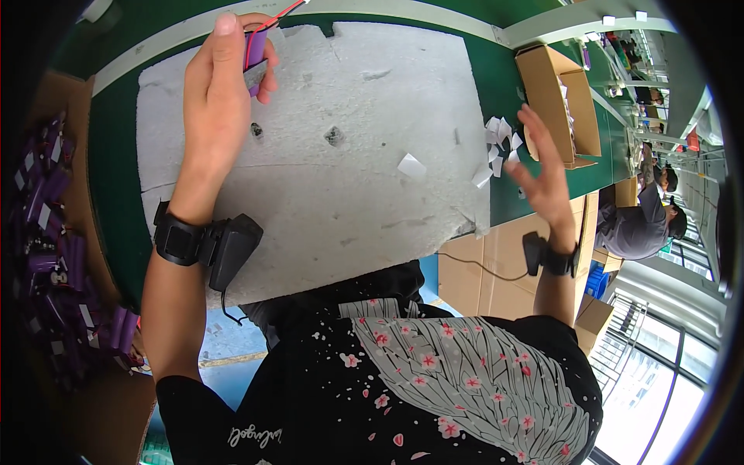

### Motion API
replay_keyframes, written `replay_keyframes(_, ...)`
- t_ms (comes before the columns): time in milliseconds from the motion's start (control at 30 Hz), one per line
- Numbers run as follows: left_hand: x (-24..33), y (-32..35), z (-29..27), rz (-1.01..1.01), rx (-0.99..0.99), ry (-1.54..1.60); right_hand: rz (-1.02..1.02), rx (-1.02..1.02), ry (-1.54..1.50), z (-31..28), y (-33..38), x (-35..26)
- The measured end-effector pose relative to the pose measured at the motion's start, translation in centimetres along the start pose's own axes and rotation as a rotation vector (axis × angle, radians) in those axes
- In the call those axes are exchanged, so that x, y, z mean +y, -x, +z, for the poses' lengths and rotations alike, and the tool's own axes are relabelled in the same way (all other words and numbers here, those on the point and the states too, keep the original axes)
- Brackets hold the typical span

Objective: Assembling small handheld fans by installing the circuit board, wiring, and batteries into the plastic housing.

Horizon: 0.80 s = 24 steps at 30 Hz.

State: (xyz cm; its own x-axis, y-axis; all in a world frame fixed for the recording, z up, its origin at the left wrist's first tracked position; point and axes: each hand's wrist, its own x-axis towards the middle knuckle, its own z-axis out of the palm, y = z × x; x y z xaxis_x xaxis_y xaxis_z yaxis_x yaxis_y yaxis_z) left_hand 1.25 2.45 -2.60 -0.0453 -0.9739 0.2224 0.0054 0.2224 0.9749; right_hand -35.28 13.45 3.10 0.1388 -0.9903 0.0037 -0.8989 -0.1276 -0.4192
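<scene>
Shirt: your black top (310, 387) fills the bottom of the view, grey panel with pink blossoms.
Left carton: brown cardboard (84, 178), open, beside the bench at your left; piled with purple cylinders (50, 209), some carrying white labels.
Right carton: open cardboard box (539, 85) on the bench beyond your right hand (546, 174); pale pieces inside, too small to make out.
Bench: green top (116, 217), with a white rail (434, 15) along its far side.
Foam: whitish sheet (349, 201) on the bench, grainy, scuffed, edges chipped, two dark pits.
Room: other people (639, 225) off to the right, bright windows (651, 395) at lower right, blue floor (232, 345) under you.
Purple pack: in your left hand (217, 93), over the foam's far-left corner; smooth purple body (254, 48), grey patch, red and black wires.
White slips: flat, angular, loose cluster (496, 151) between foam and right carton; one single slip (411, 165) on the foam.
Hands: well apart; left clamped on the pack, right blurred, fingers spread, near the slips, nothing visible in it.
</scene>
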Motion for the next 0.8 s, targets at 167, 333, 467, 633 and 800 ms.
replay_keyframes(167,-0.1,-0.1,0.2,-0.002,-0.009,-0.009,-0.08,0.141,0.021,4.1,2.0,-0.9)
replay_keyframes(333,-0.1,-0.1,0.0,-0.013,0.01,0.0,-0.103,0.181,0.203,4.8,1.2,-0.6)
replay_keyframes(467,0.0,-0.1,0.0,-0.035,0.014,-0.021,-0.18,0.178,0.231,4.8,1.0,0.6)
replay_keyframes(633,0.2,-0.1,0.0,-0.073,0.013,-0.061,-0.139,0.203,0.206,5.1,1.3,2.1)
replay_keyframes(800,0.0,-0.1,-0.2,-0.051,0.01,-0.069,-0.125,0.242,0.178,4.9,0.7,1.6)
